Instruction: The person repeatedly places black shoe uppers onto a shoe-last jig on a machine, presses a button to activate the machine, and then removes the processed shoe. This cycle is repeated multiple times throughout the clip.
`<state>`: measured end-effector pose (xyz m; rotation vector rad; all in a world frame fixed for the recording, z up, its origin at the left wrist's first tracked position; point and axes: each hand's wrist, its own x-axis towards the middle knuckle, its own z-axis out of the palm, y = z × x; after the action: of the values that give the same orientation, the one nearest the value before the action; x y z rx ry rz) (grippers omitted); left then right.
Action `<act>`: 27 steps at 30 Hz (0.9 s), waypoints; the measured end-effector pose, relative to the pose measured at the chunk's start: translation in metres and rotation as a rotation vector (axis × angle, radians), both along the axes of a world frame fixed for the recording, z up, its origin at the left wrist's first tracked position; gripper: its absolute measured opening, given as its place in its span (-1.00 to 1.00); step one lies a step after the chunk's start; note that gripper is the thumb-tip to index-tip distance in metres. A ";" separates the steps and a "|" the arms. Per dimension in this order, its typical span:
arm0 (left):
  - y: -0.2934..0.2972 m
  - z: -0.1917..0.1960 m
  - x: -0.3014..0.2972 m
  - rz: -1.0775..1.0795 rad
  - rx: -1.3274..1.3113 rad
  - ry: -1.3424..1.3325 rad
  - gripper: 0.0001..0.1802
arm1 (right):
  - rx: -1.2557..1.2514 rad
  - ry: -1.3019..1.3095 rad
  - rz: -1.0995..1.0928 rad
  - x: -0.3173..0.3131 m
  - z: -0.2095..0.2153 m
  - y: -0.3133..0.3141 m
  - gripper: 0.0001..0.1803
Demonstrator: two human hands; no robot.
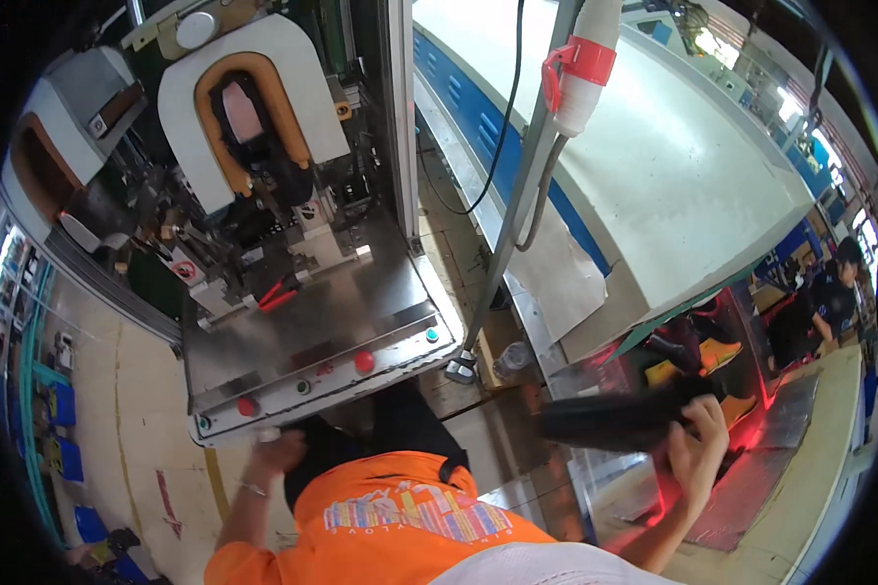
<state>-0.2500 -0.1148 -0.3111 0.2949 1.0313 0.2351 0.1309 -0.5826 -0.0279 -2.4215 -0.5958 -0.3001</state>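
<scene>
My right hand point(700, 444) is closed around one end of a long black shoe point(605, 421), blurred by motion, holding it above the edge of the conveyor on the right. My left hand point(281, 451) hangs low by the left end of the machine's control panel point(327, 375); its fingers are blurred and partly turned away. Ahead stands the shoe press point(180, 127), whose white and tan U-shaped pad surrounds a dark shoe point(254, 132) with a pinkish top. A red-handled tool point(278, 293) rests on the metal deck below it.
Red light falls on the conveyor point(722, 487), where several black and yellow-orange shoes point(718, 353) lie by a tunnel. The large white and blue machine point(683, 175) fills the right side. A metal post point(517, 195) bears a red and white plug point(583, 73). A person point(834, 297) is at far right.
</scene>
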 end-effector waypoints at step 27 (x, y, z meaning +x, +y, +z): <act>0.128 0.282 0.049 -0.755 0.761 -0.596 -0.54 | 0.808 0.201 1.464 -0.105 0.017 0.410 -0.66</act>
<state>-0.2009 0.0132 -0.0295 1.1944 0.1540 0.0074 0.0260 -0.1724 -0.0107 -0.8329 -1.5502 0.2894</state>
